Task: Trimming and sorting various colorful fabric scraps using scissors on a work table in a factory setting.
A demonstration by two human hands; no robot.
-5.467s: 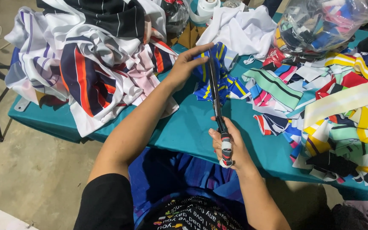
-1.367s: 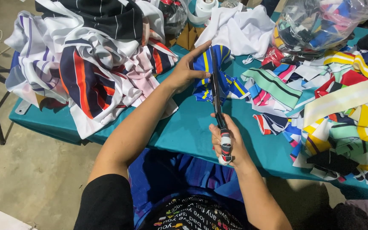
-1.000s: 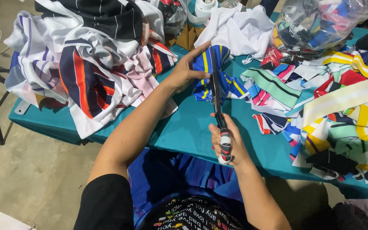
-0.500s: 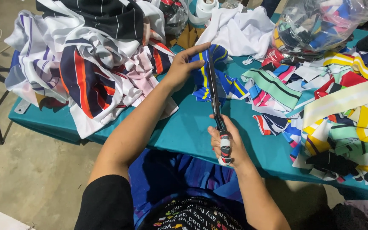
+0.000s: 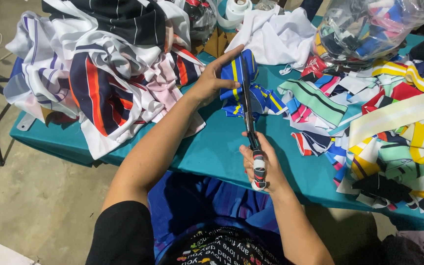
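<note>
Teal table [image 5: 212, 152] w/ striped fabric heaps [image 5: 99, 68], scraps [image 5: 393, 127], bag [image 5: 364, 27]

Head camera, close, steeply down over teal table [image 5: 212, 152]

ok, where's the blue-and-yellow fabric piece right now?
In the head view, the blue-and-yellow fabric piece is top centre on the teal table, held by the left hand, with the scissors in the right hand cutting into it.

Blue, yellow-striped fabric piece [image 5: 236, 81]
</note>
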